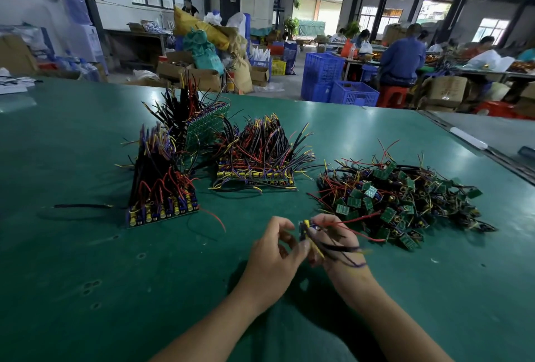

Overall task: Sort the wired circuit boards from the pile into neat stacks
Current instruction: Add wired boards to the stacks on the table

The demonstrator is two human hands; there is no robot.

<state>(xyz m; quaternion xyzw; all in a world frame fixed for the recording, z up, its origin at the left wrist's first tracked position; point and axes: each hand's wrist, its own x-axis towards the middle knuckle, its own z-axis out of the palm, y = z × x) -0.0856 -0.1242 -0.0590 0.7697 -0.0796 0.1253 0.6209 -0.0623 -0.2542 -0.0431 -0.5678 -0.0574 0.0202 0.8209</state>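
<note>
While your right hand (333, 241) pinches one wired board (305, 230) over the desk's (86, 260) near middle, wires trailing rightward, your left hand (272, 250) curls against it, grip unclear; stacks (162, 188) lie ahead-left, nearer it; pile (399, 199) right.

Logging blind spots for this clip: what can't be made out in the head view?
All in the head view:
1. held circuit board: blurred and edge-on in the right hand; whether the left hand pinches it is unclear.
2. loose pile: tangled wires cover the boards, so no count.
3. rear stack: lower part hidden behind wires of the near stack and middle stack.
4. Board markings: too small everywhere.
</note>
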